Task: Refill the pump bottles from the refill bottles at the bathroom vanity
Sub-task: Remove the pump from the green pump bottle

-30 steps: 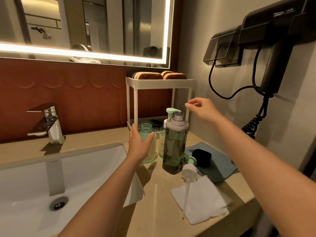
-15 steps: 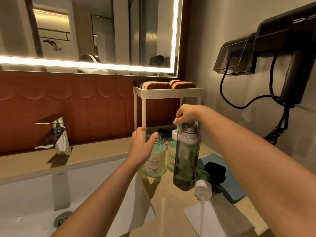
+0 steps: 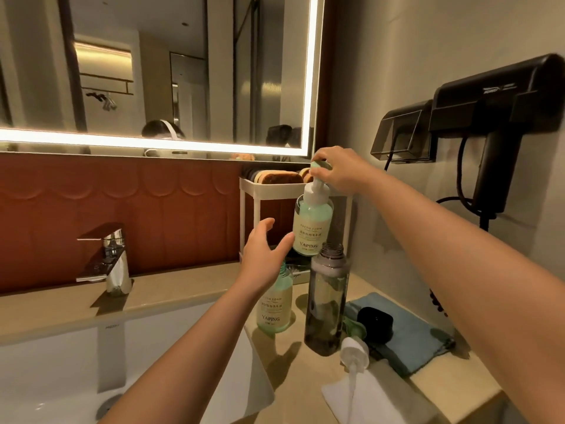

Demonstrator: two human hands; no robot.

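Hanging by its top alone, the green foam pump bottle [image 3: 312, 223] is up in the air at the far right of the vanity, in front of the white shelf rack [image 3: 269, 186]. It hangs above the open neck of the dark refill bottle [image 3: 327, 304], a little to its left. The right hand [image 3: 339, 172] pinches only the pump head. The left hand [image 3: 264, 255] is spread with straight fingers, reaching for the bottle's lower side; I cannot tell whether the thumb tip touches it.

That narrow pinch is the weak point. A swing or slip could drop the bottle onto the tall, uncapped refill bottle and tip it across the countertop [image 3: 305, 377]. Squeezing down on the head might also squirt foam. The left hand hovers over a second, uncapped green bottle [image 3: 274, 304] that stands beside the sink basin [image 3: 61, 362], so a careless sweep could knock it in. The loose pump [image 3: 354, 351] lies near, on white tissue [image 3: 376, 396], under the right forearm.
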